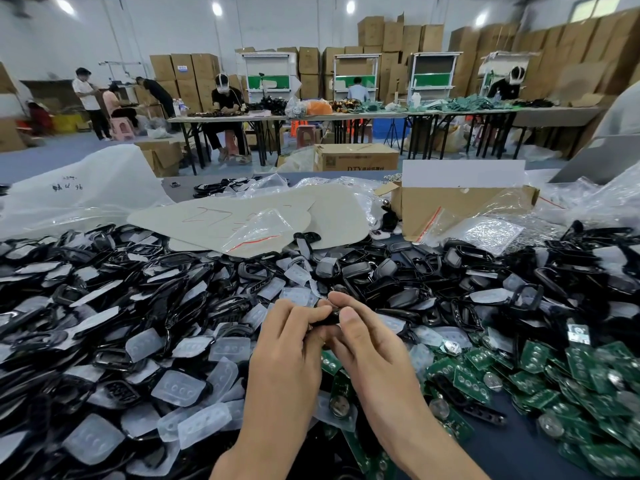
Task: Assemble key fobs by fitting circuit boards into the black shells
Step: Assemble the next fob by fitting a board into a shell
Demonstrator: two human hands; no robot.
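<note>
We see a table [540, 441] with a dark blue top, almost buried. Its left side and middle carry a heap of black shells [114, 299], glossy hollow frames, mixed with translucent rubber button pads [178, 388]; both are too many for us to count. Along the right edge lies a smaller pile of green circuit boards [568, 372], rectangular, several with a round silver coin cell, also past counting. Toward the far edge we count one open cardboard box [460, 206] and two pale overlapping card sheets [242, 216] among clear bags. Near the front edge, centre, our left hand [294, 341] and right hand [367, 337] meet, fingers of both closed on one small black fob shell [329, 318], mostly hidden by them.
</note>
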